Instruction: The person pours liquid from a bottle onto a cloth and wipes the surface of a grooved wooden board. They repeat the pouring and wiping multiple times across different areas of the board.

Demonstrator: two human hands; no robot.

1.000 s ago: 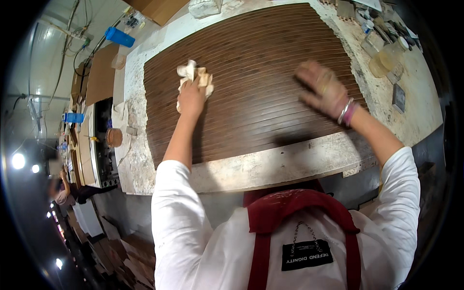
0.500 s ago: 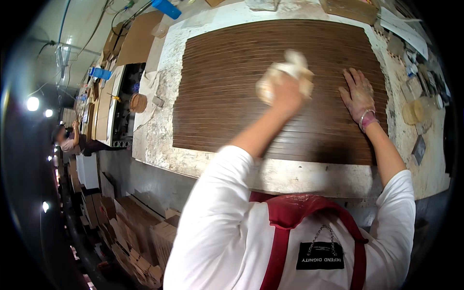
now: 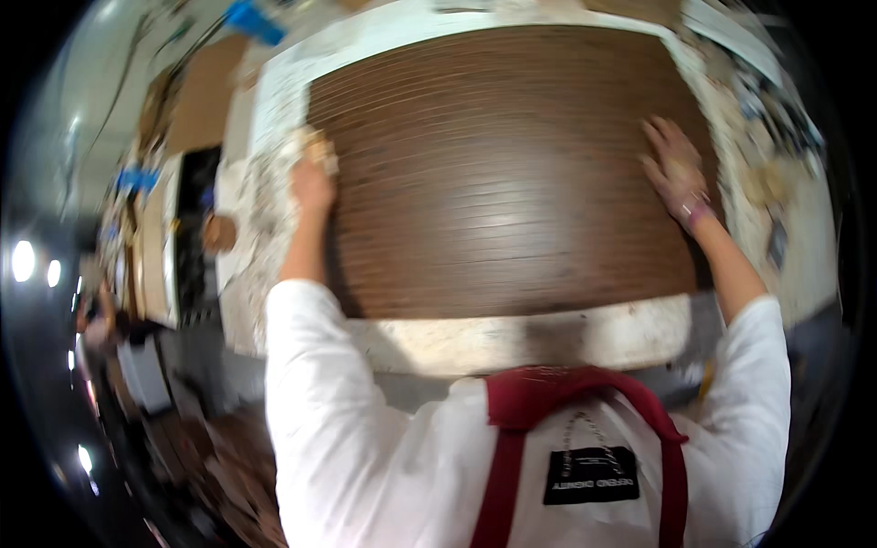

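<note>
A large dark brown wooden panel (image 3: pixel 502 173) with fine horizontal grooves lies flat on a stained white workbench (image 3: pixel 512 338). My left hand (image 3: pixel 311 178) grips a crumpled pale cloth (image 3: pixel 315 144) at the panel's left edge. My right hand (image 3: pixel 674 164) lies flat with spread fingers on the panel's right side, a pink band on its wrist. White sleeves and a red apron strap fill the lower part of the view.
Small tools and scraps clutter the bench to the right (image 3: pixel 767 183). A blue object (image 3: pixel 254 20) lies at the far left corner. Cardboard (image 3: pixel 196 105) and shelving stand to the left. Wood offcuts lie on the floor at the lower left (image 3: pixel 210 475).
My left hand has swept the cloth from the panel's upper middle over to its left edge. My right hand stays pressed on the right side. The view has shifted.
</note>
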